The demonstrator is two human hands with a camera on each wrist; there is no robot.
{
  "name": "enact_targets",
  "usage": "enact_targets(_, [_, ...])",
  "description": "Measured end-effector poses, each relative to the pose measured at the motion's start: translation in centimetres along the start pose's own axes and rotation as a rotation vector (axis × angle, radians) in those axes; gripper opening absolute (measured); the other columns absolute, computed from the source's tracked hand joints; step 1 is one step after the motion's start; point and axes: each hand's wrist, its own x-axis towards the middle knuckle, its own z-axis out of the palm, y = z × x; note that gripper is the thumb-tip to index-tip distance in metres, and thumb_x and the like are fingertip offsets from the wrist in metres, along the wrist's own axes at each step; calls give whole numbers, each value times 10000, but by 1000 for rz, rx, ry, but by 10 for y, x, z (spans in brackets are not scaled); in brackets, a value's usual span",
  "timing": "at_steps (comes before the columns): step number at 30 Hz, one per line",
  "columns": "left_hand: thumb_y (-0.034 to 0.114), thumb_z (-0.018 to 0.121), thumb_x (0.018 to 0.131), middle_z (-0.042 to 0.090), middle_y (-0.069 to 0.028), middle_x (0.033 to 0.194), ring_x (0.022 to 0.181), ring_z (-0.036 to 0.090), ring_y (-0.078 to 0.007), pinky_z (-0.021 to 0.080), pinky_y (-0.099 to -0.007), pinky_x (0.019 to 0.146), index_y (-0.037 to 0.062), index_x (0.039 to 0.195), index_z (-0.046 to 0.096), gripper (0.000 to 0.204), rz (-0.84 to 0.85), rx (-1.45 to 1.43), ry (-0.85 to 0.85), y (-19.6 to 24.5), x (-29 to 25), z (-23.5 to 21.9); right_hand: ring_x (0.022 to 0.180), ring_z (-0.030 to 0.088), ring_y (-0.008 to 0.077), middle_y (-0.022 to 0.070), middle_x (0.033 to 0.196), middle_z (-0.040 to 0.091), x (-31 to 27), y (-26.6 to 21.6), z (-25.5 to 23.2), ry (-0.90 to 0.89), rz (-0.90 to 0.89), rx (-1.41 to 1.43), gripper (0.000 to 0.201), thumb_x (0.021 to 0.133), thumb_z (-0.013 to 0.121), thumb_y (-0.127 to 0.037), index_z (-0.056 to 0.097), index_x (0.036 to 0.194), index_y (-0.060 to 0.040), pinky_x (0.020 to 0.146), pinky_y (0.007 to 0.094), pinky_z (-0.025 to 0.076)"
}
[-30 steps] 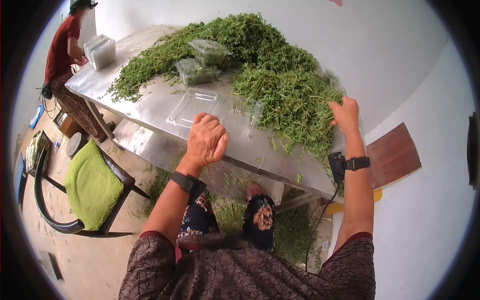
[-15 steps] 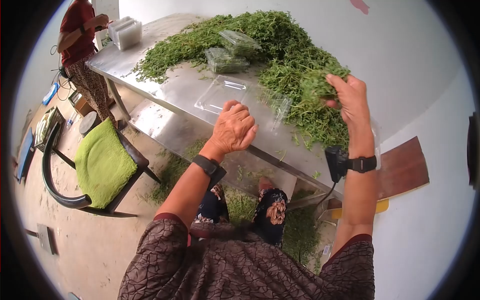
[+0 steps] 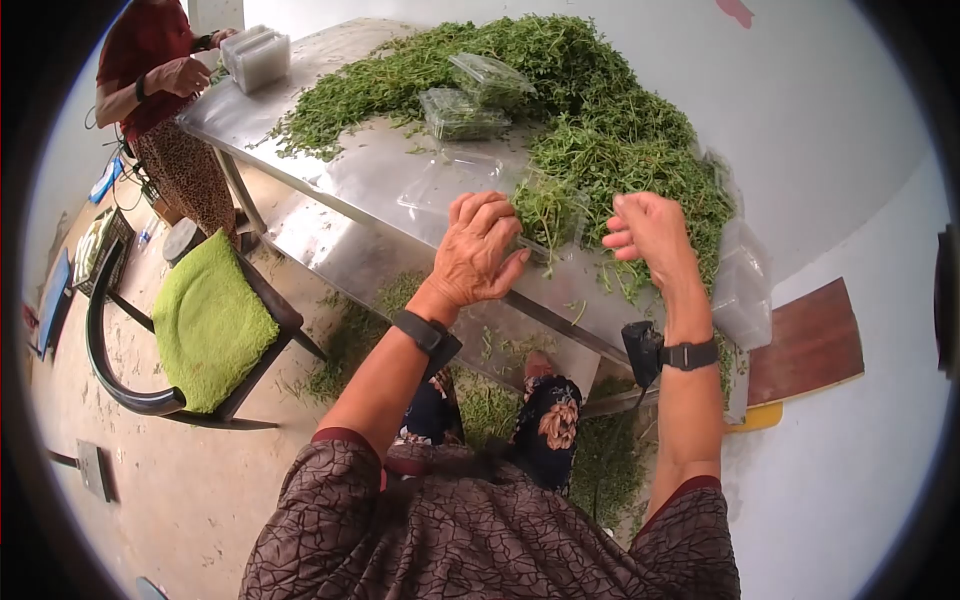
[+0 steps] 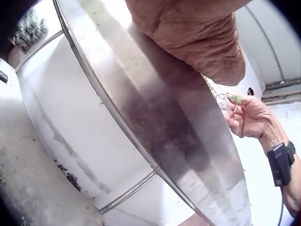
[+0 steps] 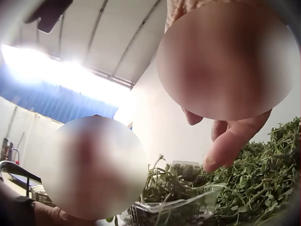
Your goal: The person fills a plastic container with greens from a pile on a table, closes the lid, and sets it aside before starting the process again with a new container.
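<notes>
An opened clear container (image 3: 575, 235) holds loose green sprigs (image 3: 543, 208) at the table's front edge; its transparent lid (image 3: 440, 185) lies unfolded leftward. My left hand (image 3: 478, 252) is beside the container's near left corner, fingers bent and thumb toward the rim; its grip is hidden. To the right of the container my right hand (image 3: 652, 240) hovers with loosely bent, separated fingers, holding no bunch. In the right wrist view the right thumb (image 5: 225, 148) is above the filled container (image 5: 169, 209). A thin sprig (image 4: 236, 99) shows by the right hand (image 4: 251, 118) in the left wrist view.
A large heap of greens (image 3: 640, 130) covers the table's back and right. Two filled containers (image 3: 465, 113) are stacked behind the lid. Clear containers (image 3: 742, 285) stand at the right edge. Another person (image 3: 150, 80) stands far left by more containers (image 3: 256, 58). A green-cushioned chair (image 3: 210, 320) is left.
My right hand took a bunch from the heap, carried it leftward and released it; greens now lie in the container. My left hand stayed near the container's edge.
</notes>
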Motion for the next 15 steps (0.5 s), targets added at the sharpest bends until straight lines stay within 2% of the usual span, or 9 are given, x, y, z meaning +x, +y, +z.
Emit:
enact_targets(2, [162,677,660,546,-107,1054,1094,489,-330,323,-469,963,69,1005,549,380,-10,12,6,1,-1,0,651,651,177,141,883,638,-8,13,1,-26,-35,-3,355,921,547,-287,600,1017,50,514,249,516])
enact_targets(3, [162,676,660,547,-107,1077,1112,484,-328,315,-469,971,67,1023,545,397,-22,16,28,1,-1,1,611,634,149,83,789,633,-15,18,6,11,-12,46,241,910,567,-207,624,926,26,471,246,478])
enact_targets(10, [193,669,678,562,-112,1099,1136,488,-321,293,-471,996,54,1049,544,415,-50,60,8,2,0,0,601,624,130,85,824,650,-52,72,25,25,27,200,175,904,555,-135,619,931,26,474,237,468])
enact_targets(13, [216,668,699,568,-115,1099,1130,493,-323,292,-472,998,51,1057,546,412,-36,66,-4,2,0,0,607,582,75,75,867,657,-60,93,33,140,-65,295,163,906,525,-104,612,968,19,514,191,449])
enact_targets(15, [222,667,707,568,-115,1107,1132,492,-324,290,-473,999,51,1058,548,408,-25,60,-18,2,1,0,591,588,84,74,846,657,-61,97,36,186,-75,334,148,900,533,-89,614,954,22,502,206,454])
